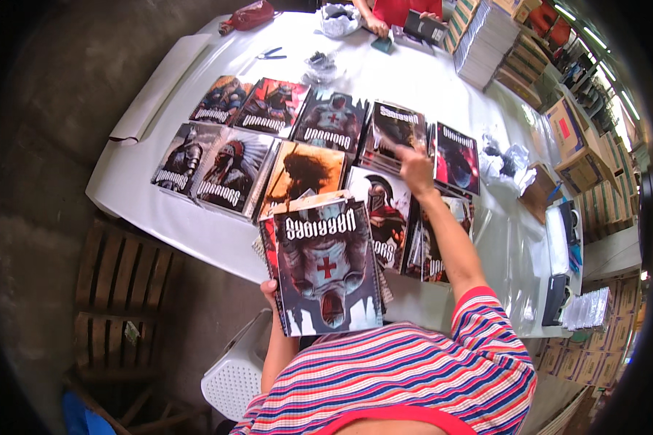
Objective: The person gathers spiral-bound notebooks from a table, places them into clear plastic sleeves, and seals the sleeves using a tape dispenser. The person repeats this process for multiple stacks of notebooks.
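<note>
My left hand is closed on the left edge of a small stack of spiral notebooks, held in front of my body. On top lies a dark notebook with an upside-down armoured figure bearing a red cross. Above the table, my right hand reaches to a dark-covered notebook in the back row. A finger is stretched out toward its cover, slightly blurred, with no object visible in the hand. Close by are a red-and-black notebook and a white one with a helmeted warrior.
Several more notebook stacks stand in two rows on the white-covered table. Beyond them lie pliers and a red pouch. Another person's hand works at the far edge. Cartons stand right; a white stool is below left.
</note>
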A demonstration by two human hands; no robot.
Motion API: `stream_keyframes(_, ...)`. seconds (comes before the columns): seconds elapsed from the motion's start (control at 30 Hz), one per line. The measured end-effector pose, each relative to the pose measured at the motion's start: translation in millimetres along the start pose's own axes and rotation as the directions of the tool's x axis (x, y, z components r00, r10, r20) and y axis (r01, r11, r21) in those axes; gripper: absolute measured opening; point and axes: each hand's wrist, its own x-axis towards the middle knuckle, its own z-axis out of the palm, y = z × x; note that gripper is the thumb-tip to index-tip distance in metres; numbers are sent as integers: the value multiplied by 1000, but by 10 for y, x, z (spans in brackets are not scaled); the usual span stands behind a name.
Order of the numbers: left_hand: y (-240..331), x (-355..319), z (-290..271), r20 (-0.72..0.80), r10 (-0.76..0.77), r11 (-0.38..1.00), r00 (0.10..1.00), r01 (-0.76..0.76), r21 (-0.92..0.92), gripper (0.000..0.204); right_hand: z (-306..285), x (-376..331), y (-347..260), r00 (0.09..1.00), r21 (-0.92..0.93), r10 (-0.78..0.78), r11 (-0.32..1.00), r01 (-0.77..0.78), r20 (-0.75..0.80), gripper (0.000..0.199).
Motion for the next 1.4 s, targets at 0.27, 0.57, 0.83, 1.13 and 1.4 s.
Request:
stream_keyframes(0.27, -194, 152, -94, 54, -42, 996, 998, 46, -75, 87, -1345, -94, -479, 980, 980, -52, -54, 192, -194, 15)
stream_keyframes(0.57, -445, 122, 183, 79, -98, 994, 992, 101, -33, 85, -879, -169, 498, 991, 338, 26, 939, -69, 131, 48)
stream_keyframes(0.83, -538, 72, 178, 101, -132, 990, 986, 136, -35, 84, -402, -693, 1082, 994, 258, 110, 961, -104, -8, 24)
stream_keyframes(1.13, -1023, 143, 347, 229, -307, 945, 924, 324, -42, 82, -2674, -1461, -475, 821, -80, -330, 940, 332, -465, 30)
stream_keyframes(1.4, -2095, -228, 643, 314, -453, 858, 835, 504, -102, 77, -2923, -2628, 476, 864, 367, -495, 824, 432, 93, 51)
